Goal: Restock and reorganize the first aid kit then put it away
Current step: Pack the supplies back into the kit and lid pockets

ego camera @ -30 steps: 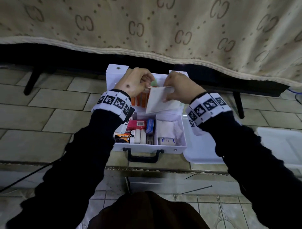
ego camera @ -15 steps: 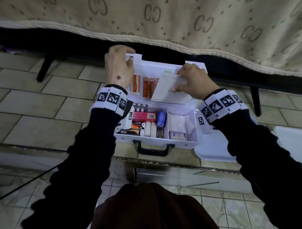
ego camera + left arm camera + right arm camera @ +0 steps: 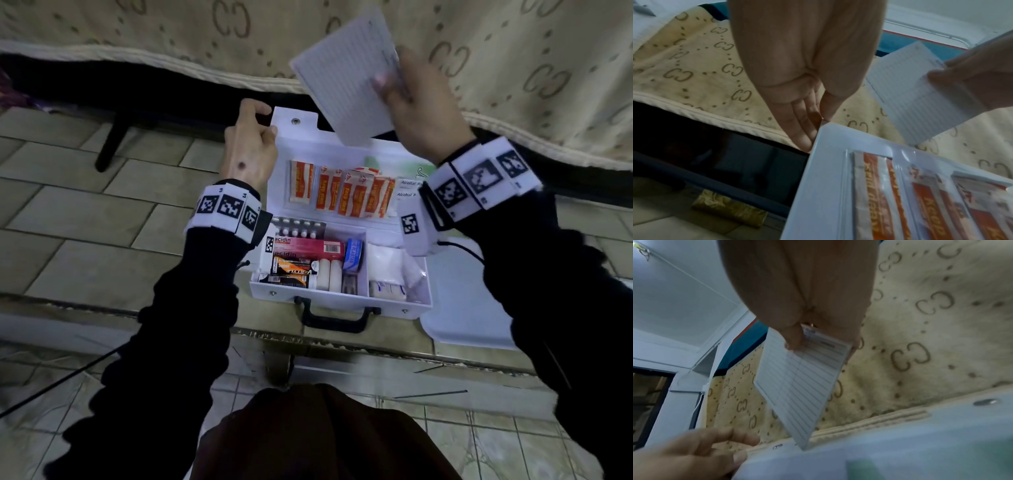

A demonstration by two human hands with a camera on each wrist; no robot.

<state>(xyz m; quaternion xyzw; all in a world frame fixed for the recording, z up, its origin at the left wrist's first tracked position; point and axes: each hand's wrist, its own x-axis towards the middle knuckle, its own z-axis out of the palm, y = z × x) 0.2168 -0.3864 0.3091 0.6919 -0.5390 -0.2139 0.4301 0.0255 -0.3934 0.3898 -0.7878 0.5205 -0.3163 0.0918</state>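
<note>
A white first aid kit [image 3: 342, 299] lies open on the tiled floor, black handle toward me. Its raised lid [image 3: 337, 156] [image 3: 830, 162] carries orange plaster strips [image 3: 346, 193] behind a clear pocket. My left hand [image 3: 250, 144] [image 3: 807, 123] pinches the lid's top left corner. My right hand [image 3: 416, 113] [image 3: 807, 331] holds a lined white card [image 3: 346, 78] [image 3: 797, 381] up above the lid, thumb on its face. The base holds a red box [image 3: 308, 248], bandage rolls [image 3: 329, 274], a blister pack and gauze.
A beige patterned bed cover [image 3: 513, 68] hangs behind the kit, with dark space and a black bed leg [image 3: 109, 144] under it. A white tray [image 3: 462, 308] lies right of the kit. A step edge [image 3: 102, 308] runs in front of the kit. My dark-clothed knee [image 3: 308, 438] is below.
My right hand has lifted the lined card out of the lid and up in front of the bed cover. My left hand stays at the lid's top left corner.
</note>
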